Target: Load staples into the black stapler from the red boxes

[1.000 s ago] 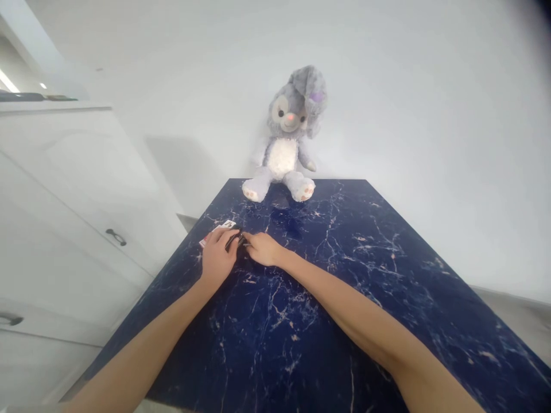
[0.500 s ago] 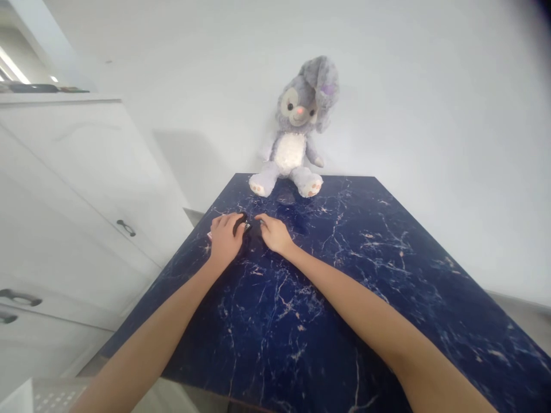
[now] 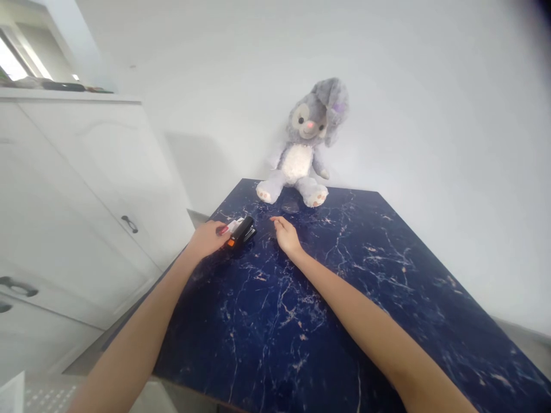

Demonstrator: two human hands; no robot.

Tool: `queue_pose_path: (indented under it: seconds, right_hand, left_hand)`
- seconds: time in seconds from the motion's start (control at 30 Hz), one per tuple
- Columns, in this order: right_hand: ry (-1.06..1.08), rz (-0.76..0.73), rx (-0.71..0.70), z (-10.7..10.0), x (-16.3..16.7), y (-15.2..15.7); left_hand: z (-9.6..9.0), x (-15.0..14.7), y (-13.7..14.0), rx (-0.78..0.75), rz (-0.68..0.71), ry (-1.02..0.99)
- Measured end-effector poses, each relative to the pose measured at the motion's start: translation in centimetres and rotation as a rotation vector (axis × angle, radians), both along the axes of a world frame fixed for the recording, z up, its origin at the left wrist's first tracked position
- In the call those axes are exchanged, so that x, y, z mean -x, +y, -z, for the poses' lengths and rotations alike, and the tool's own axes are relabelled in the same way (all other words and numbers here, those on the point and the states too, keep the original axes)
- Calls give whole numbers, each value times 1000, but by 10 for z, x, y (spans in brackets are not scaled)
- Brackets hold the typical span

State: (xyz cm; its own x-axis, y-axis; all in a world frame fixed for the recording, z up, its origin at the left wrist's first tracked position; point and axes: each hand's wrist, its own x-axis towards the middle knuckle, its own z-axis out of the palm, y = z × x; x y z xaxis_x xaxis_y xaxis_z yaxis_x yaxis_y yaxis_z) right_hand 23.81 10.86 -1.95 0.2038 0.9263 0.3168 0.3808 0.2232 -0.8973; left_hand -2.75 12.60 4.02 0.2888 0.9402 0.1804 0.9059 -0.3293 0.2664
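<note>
On the dark blue marbled table [image 3: 297,321] lies a black stapler [image 3: 242,230] with an orange patch at its near end. My left hand [image 3: 209,238] is just left of it, its fingers closed on a small red-and-white packet [image 3: 231,226] beside the stapler. The packet's print is too small to read, and the hand covers part of it. To the right of the stapler, apart from it, my right hand [image 3: 287,236] is closed with thumb and forefinger together. Whatever it may hold is too small to make out.
A grey plush rabbit [image 3: 299,163] sits at the table's far edge against the white wall [image 3: 430,115]. White cabinets [image 3: 99,189] with dark handles stand along the left. At the bottom left is a white perforated object [image 3: 47,396].
My left hand has moved left off the stapler, which now shows, and onto the red-and-white packet. My right hand stays closed beside it. The view has tilted slightly.
</note>
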Motion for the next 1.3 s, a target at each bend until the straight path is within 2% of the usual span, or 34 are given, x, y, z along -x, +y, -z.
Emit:
queue_pose_path:
  seconds: [0.1, 0.2, 0.3, 0.37, 0.53, 0.67, 0.77, 0.93, 1.13, 1.3]
  right_hand:
    - [-53, 1, 18, -5, 3, -4]
    - [-93, -21, 20, -9, 4, -7]
    - [-135, -30, 17, -9, 6, -9]
    - [-165, -53, 9, -8, 7, -10]
    - [-291, -158, -75, -5, 11, -11]
    - [-404, -195, -156, -4, 12, -11]
    - [-434, -197, -161, -5, 11, -11]
    - [-372, -222, -130, -9, 14, -15]
    - [-374, -239, -183, -15, 25, -7]
    - [-169, -244, -30, -9, 31, 12]
  left_hand:
    - [1, -3, -1, -85, 11, -18]
    - [4, -7, -3, -221, -46, -200]
    - [5, -10, -6, -239, -81, -409]
    - [5, -12, -7, -242, -64, -474]
    - [9, -16, -10, -292, -29, -461]
    - [13, -18, -10, -250, -9, -555]
    - [16, -20, -10, -239, -15, -613]
    - [21, -28, -12, -309, -9, -534]
    - [29, -38, -16, -335, 9, -499]
    - [33, -35, -14, -354, 2, -528]
